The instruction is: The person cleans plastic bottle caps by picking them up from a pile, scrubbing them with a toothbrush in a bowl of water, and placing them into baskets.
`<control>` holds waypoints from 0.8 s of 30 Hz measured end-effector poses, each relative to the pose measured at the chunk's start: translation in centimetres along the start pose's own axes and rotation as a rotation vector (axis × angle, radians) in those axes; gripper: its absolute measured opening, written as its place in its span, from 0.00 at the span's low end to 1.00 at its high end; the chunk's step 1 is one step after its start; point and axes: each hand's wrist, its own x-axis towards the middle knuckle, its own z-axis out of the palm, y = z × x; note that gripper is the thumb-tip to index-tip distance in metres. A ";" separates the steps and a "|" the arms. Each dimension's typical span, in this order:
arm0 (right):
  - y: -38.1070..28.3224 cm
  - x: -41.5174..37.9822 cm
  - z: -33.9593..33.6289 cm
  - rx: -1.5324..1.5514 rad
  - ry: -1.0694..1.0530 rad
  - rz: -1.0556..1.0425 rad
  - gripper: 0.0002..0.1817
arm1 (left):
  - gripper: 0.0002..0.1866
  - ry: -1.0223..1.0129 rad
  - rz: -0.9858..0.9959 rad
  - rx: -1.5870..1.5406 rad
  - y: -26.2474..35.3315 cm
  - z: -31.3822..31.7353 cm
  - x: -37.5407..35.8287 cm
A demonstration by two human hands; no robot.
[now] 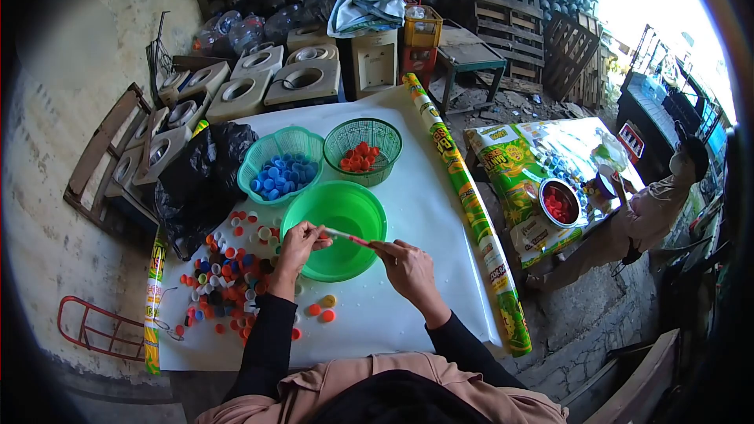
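Over the bright green basin (342,267), both of my hands are raised and close together. My right hand (408,271) pinches the reddish end of a slim stick-like tool (344,235), whose exact kind I cannot make out. The tool's pale end reaches my left hand (300,250), whose fingers are pinched together; whether a cap is in them is too small to tell. Loose bottle caps (236,283) in red, orange, white and blue lie spread left of the basin. Behind it stand a teal basket (314,141) with blue caps (284,177) and a dark green basket (385,132) with red caps (360,157).
A black plastic bag (200,184) slumps on the white-covered table (424,322). A rolled printed sheet (459,188) runs along its right edge. To the right, another person (660,204) works at a second table with a pot (559,202) of red caps. Speaker-like boxes (302,78) stand behind.
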 end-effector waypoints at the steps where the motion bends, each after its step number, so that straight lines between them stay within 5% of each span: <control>1: 0.1 -0.2 0.1 0.024 -0.027 -0.008 0.11 | 0.10 0.007 0.001 -0.002 0.2 0.2 -0.1; 7: 0.8 -1.4 0.6 0.005 0.028 0.017 0.11 | 0.08 0.055 0.023 0.292 0.6 0.6 -0.4; 10: 1.1 -2.0 -0.1 0.013 0.106 0.049 0.11 | 0.08 0.045 0.222 0.560 0.4 0.6 -0.3; 16: 2.5 -3.0 -0.1 0.065 0.139 0.062 0.10 | 0.08 0.052 0.336 0.575 3.0 1.1 2.3; 23: 3.1 -2.9 0.1 0.116 0.188 0.036 0.09 | 0.15 0.179 0.612 0.828 7.8 6.1 11.6; 24: 3.2 -2.9 0.2 0.129 0.194 0.030 0.09 | 0.17 0.240 0.799 0.870 7.6 6.2 13.1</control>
